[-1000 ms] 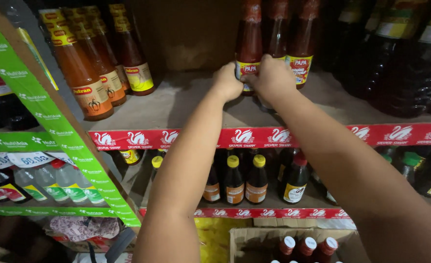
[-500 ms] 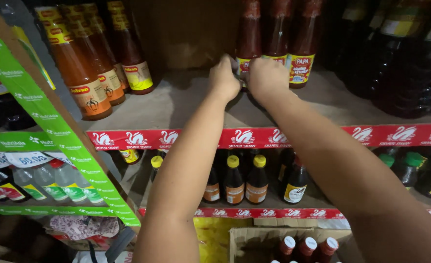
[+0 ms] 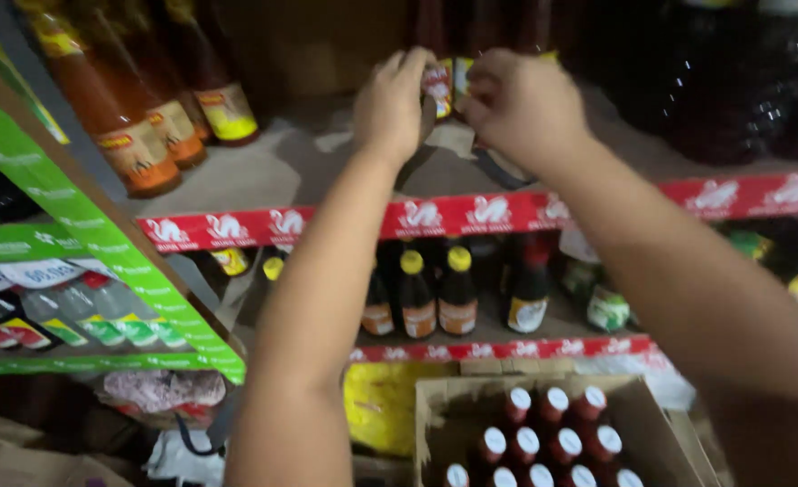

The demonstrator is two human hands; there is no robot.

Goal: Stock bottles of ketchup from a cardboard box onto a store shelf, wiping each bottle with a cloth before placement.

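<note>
Both my arms reach up to the top shelf [image 3: 327,167]. My left hand [image 3: 394,104] curls around the lower part of a dark sauce bottle [image 3: 437,86] with a red and white label. My right hand [image 3: 518,108] is closed on the neighbouring dark bottle [image 3: 461,77], whose label shows just left of its fingers. The two hands sit close together, almost touching. The upper parts of these bottles are dark and blurred.
Orange sauce bottles [image 3: 137,149] stand at the shelf's left, large dark bottles [image 3: 733,81] at its right. A red strip [image 3: 282,225] edges the shelf. Below are yellow-capped bottles [image 3: 435,298], a cardboard box [image 3: 435,406] of red-capped bottles, and a green rack [image 3: 101,243].
My hands have come a little nearer me and closed around the bottles' bases. The view has tipped down, showing more of the cardboard box.
</note>
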